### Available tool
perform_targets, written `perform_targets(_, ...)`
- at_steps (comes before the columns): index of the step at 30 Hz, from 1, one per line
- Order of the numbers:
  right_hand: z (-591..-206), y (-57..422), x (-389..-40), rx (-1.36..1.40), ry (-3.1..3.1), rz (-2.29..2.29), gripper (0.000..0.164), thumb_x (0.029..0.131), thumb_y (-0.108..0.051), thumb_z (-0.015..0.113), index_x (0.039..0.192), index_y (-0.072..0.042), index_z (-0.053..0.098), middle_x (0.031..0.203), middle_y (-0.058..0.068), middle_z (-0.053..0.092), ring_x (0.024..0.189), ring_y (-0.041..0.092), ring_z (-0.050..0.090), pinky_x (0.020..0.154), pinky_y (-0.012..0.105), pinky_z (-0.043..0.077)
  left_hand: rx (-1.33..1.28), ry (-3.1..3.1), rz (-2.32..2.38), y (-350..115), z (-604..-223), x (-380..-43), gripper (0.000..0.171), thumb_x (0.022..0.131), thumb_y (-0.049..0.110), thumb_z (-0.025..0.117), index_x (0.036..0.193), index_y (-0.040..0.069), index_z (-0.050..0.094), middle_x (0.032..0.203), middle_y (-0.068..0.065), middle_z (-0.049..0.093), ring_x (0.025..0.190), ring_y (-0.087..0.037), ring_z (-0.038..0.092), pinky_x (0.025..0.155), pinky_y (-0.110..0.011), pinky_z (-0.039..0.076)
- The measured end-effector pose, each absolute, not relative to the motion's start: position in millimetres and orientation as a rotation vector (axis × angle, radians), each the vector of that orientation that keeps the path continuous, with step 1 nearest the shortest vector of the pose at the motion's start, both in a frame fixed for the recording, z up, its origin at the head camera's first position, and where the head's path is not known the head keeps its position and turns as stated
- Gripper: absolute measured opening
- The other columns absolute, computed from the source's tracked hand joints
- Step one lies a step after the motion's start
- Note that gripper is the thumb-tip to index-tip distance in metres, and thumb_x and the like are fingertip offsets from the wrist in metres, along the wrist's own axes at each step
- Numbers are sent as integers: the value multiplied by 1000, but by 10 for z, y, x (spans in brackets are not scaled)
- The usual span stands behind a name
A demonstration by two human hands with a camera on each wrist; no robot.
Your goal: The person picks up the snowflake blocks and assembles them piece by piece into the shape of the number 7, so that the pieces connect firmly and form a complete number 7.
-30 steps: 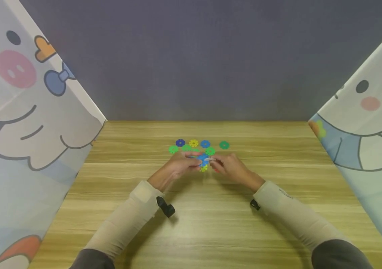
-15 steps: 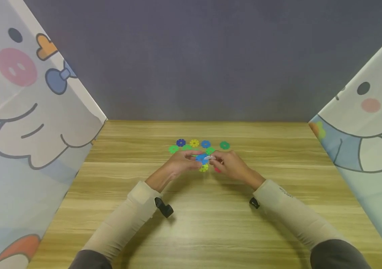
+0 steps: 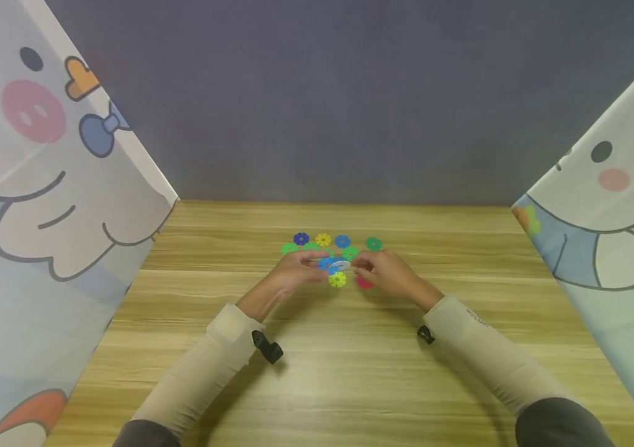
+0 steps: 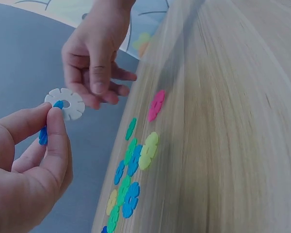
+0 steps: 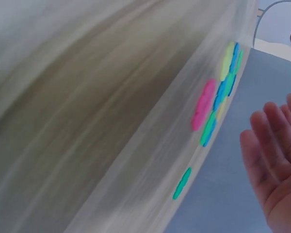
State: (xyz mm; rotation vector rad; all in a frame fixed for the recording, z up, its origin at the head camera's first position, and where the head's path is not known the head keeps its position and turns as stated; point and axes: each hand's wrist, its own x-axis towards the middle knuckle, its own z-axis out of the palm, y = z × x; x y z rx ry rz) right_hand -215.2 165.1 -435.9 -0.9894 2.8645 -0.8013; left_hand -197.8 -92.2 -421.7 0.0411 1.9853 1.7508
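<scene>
My left hand [image 3: 293,272] pinches a blue interlocking snowflake disc [image 3: 325,265] between thumb and fingers, above the table. A white snowflake disc [image 4: 75,108] stands out from the blue one, meeting it edge-on, partly behind the left fingertips in the left wrist view. Just right of the white disc is my right hand [image 3: 388,272], apart from it, with loosely bent fingers and nothing in them. In the right wrist view this hand [image 5: 283,167] shows its palm side. Below the hands lie a lime snowflake disc [image 3: 337,279] and a pink one [image 3: 364,282].
Farther back on the wooden table [image 3: 317,372] lie several more snowflake discs: dark blue [image 3: 301,239], yellow [image 3: 323,239], blue [image 3: 342,241], teal [image 3: 373,243] and green [image 3: 350,253]. A grey panel [image 3: 317,105] stands behind, and cartoon-printed cloths flank both sides.
My right hand has let go of the white disc and drawn slightly right. The white disc stays with the blue one in my left hand, which has shifted a little left.
</scene>
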Motion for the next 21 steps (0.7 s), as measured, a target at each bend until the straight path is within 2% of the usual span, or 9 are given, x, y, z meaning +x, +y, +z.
perform_targets(5, -4415, 1713, -2203, -938, 2836, -688, 26, 95, -16, 72, 119, -7, 73, 93, 2, 75, 83, 14, 68, 76, 33, 60, 59, 2005, 1743, -952, -4234, -1967, 57, 88, 4, 77, 142, 11, 59, 154, -23, 45, 141, -37, 47, 112, -46, 50)
perform_targets(9, -4458, 1757, -2212, -883, 2817, -648, 33, 93, -21, 76, 123, -8, 71, 103, 6, 77, 91, 19, 71, 85, 40, 61, 62, 2010, 1733, -965, -4245, -1964, 58, 89, 5, 77, 143, 9, 58, 153, -21, 46, 142, -36, 45, 111, -45, 51)
perform_targets(12, -4489, 1783, -2217, -866, 2806, -626, 25, 92, -24, 77, 112, -10, 73, 95, 2, 74, 84, 16, 67, 77, 37, 60, 61, 2002, 1735, -967, -4245, -1966, 58, 90, 4, 75, 145, 7, 56, 154, -21, 45, 144, -36, 44, 108, -42, 53)
perform_targets(15, -4520, 1800, -2231, -895, 2804, -588, 15, 92, -25, 77, 97, -13, 70, 81, -2, 64, 72, 12, 56, 64, 29, 51, 58, 1997, 1745, -968, -4242, -1966, 58, 91, 3, 74, 145, 5, 55, 154, -21, 45, 144, -36, 43, 105, -39, 55)
perform_targets(18, -4542, 1813, -2235, -914, 2817, -540, 17, 91, -24, 78, 97, -9, 70, 77, -2, 59, 68, 11, 50, 60, 26, 45, 58, 2002, 1744, -972, -4244, -1966, 57, 91, 4, 74, 145, 5, 55, 154, -22, 45, 144, -37, 44, 105, -38, 56)
perform_targets(21, -4562, 1823, -2232, -920, 2835, -491, 23, 90, -24, 79, 102, -5, 72, 80, -1, 61, 71, 12, 52, 63, 26, 46, 61, 1996, 1746, -979, -4251, -1970, 58, 91, 5, 75, 145, 5, 55, 155, -22, 44, 145, -37, 42, 106, -39, 55)
